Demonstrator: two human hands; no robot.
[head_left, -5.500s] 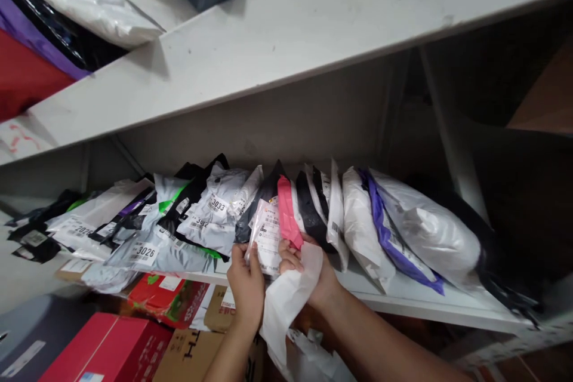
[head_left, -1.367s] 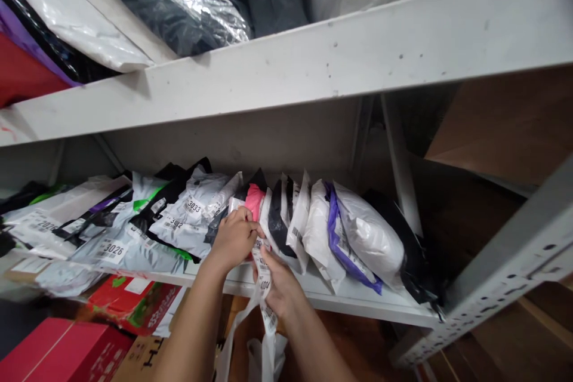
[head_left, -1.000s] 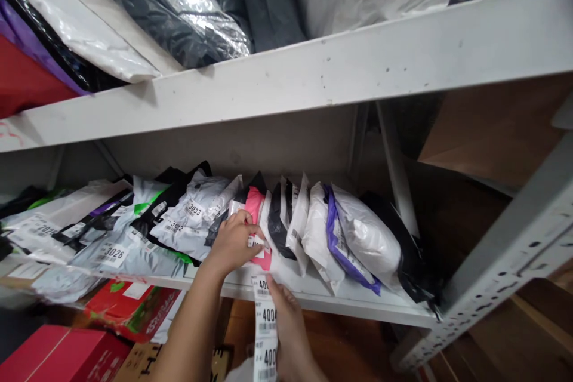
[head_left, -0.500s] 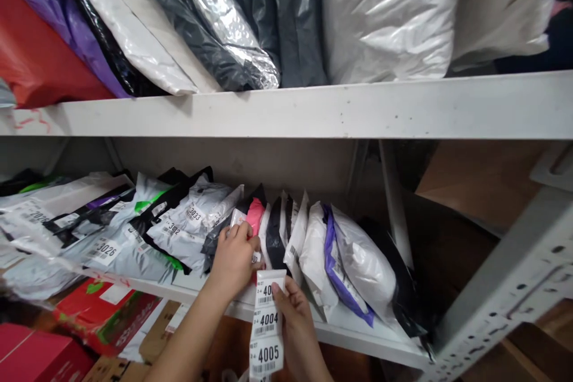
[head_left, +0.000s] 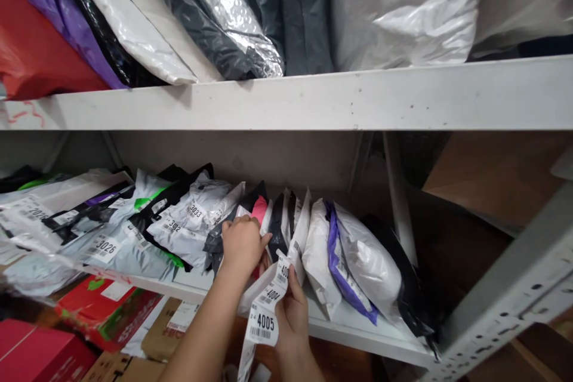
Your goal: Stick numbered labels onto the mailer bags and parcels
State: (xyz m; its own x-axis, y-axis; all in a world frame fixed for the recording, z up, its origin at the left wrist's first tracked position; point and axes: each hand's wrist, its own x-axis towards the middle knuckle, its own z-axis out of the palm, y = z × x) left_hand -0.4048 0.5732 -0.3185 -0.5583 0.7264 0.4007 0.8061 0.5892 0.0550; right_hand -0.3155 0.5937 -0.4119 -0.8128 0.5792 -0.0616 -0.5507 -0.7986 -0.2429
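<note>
My right hand [head_left: 292,307] is closed on a strip of white number labels [head_left: 265,322], pinched near its top between thumb and fingers. The numbers 4004 and 4005 show on it, and the strip bends and hangs below. Just to the left, my left hand [head_left: 244,245] reaches in among the upright parcels, over a pink parcel [head_left: 259,209]. Its thumb points right, while its other fingers are mostly hidden, so any grip cannot be seen. Close beside it stand a dark parcel [head_left: 277,218] and a thin white parcel [head_left: 301,239].
Grey parcels [head_left: 197,209] with number labels lie to the left on the lower shelf [head_left: 340,337]. White and purple parcels [head_left: 336,256] lean at right, near the metal post [head_left: 505,286]. An upper shelf edge [head_left: 286,101] runs above. Boxes [head_left: 40,349] sit below left.
My left hand has turned, and its fingers have dropped out of sight behind it. The label strip in my right hand has tilted and bent; it hung straight before. The view has shifted slightly.
</note>
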